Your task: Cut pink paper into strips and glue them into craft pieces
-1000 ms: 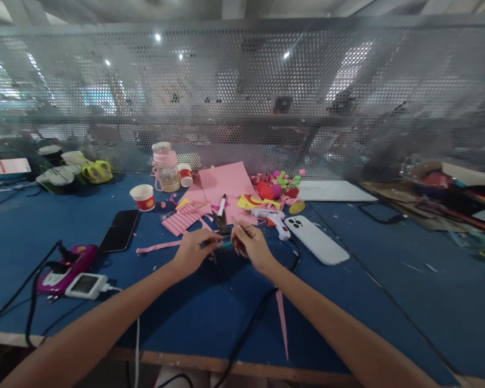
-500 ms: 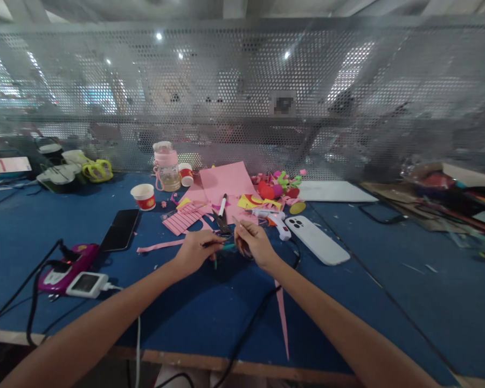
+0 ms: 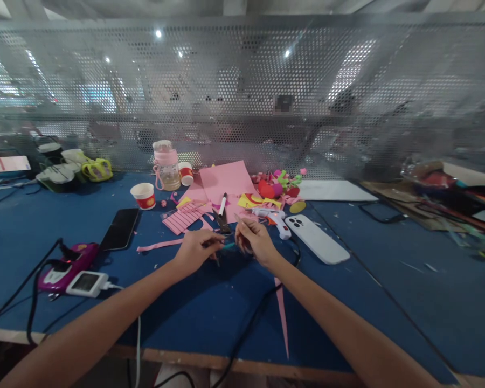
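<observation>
My left hand (image 3: pixel 196 249) and my right hand (image 3: pixel 255 241) meet over the middle of the blue table (image 3: pixel 388 280). Both are pinched on a thin green strip (image 3: pixel 227 246) stretched between them. My right hand also grips a small pale strip that sticks up from its fingers. Just beyond the hands lie black scissors (image 3: pixel 223 223), a marker (image 3: pixel 222 205) and pink paper sheets (image 3: pixel 225 180). A pink paper strip (image 3: pixel 157 247) lies to the left of my left hand.
A white phone (image 3: pixel 316 239) and a glue gun (image 3: pixel 278 222) lie right of the hands. A black phone (image 3: pixel 120 228), paper cups (image 3: pixel 143 196), a pink bottle (image 3: pixel 165 167) and a purple device (image 3: pixel 67 267) with cables sit left. A perforated metal screen (image 3: pixel 242 97) closes the back.
Both hands stayed pinched together and shifted slightly away from me. The green strip tilted a little between the fingers.
</observation>
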Demonstrator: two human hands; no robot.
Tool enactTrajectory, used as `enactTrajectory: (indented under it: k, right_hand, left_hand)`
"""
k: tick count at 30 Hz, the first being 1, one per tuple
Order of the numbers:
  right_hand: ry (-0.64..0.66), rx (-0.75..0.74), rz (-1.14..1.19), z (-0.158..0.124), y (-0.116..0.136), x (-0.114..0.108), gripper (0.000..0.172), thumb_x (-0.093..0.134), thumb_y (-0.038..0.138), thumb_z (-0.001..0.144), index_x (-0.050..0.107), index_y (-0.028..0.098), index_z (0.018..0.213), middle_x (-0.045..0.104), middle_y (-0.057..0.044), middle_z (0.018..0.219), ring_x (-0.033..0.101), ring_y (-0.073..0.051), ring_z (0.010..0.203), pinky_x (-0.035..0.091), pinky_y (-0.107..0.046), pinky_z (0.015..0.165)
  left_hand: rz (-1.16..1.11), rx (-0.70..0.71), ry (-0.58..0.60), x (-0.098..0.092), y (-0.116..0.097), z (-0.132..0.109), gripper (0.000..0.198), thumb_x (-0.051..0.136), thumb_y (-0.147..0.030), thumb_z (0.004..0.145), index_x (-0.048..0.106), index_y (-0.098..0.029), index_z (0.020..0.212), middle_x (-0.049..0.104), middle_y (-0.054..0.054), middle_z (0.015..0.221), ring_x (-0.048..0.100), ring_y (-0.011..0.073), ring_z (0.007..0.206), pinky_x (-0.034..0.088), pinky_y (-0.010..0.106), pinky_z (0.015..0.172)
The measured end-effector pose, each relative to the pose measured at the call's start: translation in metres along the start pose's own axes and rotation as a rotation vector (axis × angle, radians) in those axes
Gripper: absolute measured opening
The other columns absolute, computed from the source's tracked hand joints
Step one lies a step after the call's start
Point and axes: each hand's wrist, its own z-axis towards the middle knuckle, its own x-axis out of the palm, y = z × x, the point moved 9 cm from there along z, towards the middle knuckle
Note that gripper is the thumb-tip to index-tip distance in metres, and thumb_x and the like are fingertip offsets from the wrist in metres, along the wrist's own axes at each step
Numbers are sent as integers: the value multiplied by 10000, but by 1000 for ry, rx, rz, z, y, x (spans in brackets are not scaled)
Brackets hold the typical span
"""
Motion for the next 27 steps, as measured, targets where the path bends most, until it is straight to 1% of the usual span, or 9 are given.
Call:
enactTrajectory:
  k: [3, 6, 11, 14, 16, 19, 21, 24, 27]
  right_hand:
    - [-68, -64, 11, -1, 8, -7, 357, 600, 493, 649, 480, 177, 536, 481, 64, 402, 398, -44, 284, 260, -160, 272]
    - [-87, -88, 16, -2, 10, -7, 356, 606, 494, 648, 490, 176, 540, 492, 58, 418, 421, -51, 307, 297, -165, 292]
    - [-94, -70, 40, -3, 7, -7, 350, 625, 494, 629, 507, 175, 547, 508, 50, 436, 439, -57, 345, 342, -173, 334]
    - [-94, -78, 62, -2, 6, -7, 350, 616, 494, 642, 509, 176, 541, 505, 50, 431, 441, -58, 345, 340, -174, 336]
    - [-93, -71, 83, -1, 5, -6, 353, 613, 497, 645, 508, 177, 538, 502, 52, 421, 439, -58, 335, 335, -174, 329]
    - [-94, -57, 106, -1, 3, -6, 355, 627, 501, 626, 513, 176, 538, 502, 54, 417, 432, -54, 327, 338, -170, 328]
    - [-103, -58, 104, -1, 3, -6, 355, 636, 501, 615, 519, 174, 536, 502, 53, 416, 430, -51, 329, 341, -167, 329]
    - [-117, -74, 76, -1, 4, -6, 363, 635, 512, 607, 525, 173, 537, 506, 47, 421, 429, -54, 328, 333, -170, 315]
    - [-135, -77, 44, -2, 2, -5, 379, 609, 536, 618, 514, 176, 545, 490, 51, 416, 410, -57, 304, 310, -178, 285]
  left_hand:
    - [81, 9, -82, -8, 2, 0, 81, 581, -183, 699, 647, -145, 726, 638, 12, 625, 566, 92, 424, 457, 198, 466]
    - [132, 73, -153, -15, -2, -1, 67, 584, -181, 701, 646, -158, 715, 658, 12, 631, 576, 96, 439, 455, 195, 477]
    - [145, 184, -170, -17, -13, -4, 109, 545, -181, 740, 651, -159, 731, 672, 23, 656, 582, 93, 443, 444, 190, 479]
    - [156, 238, -180, -18, -17, -6, 138, 513, -172, 761, 650, -161, 753, 656, 12, 604, 584, 96, 457, 444, 193, 497]
    - [152, 243, -188, -18, -17, -6, 150, 494, -152, 765, 644, -163, 754, 634, -1, 555, 583, 97, 459, 443, 194, 503]
    - [109, 212, -204, -20, -17, -6, 153, 479, -114, 749, 623, -159, 727, 605, -18, 515, 580, 96, 447, 438, 191, 494]
    - [64, 161, -214, -20, -14, -5, 146, 474, -97, 728, 600, -158, 684, 589, -26, 499, 576, 97, 436, 433, 189, 479]
    - [-19, 45, -237, -21, -4, -3, 143, 456, -92, 712, 545, -160, 622, 567, -36, 490, 570, 99, 422, 422, 188, 449]
    - [-104, -49, -243, -20, 9, -1, 136, 448, -125, 723, 500, -162, 603, 563, -37, 513, 566, 99, 423, 418, 190, 435]
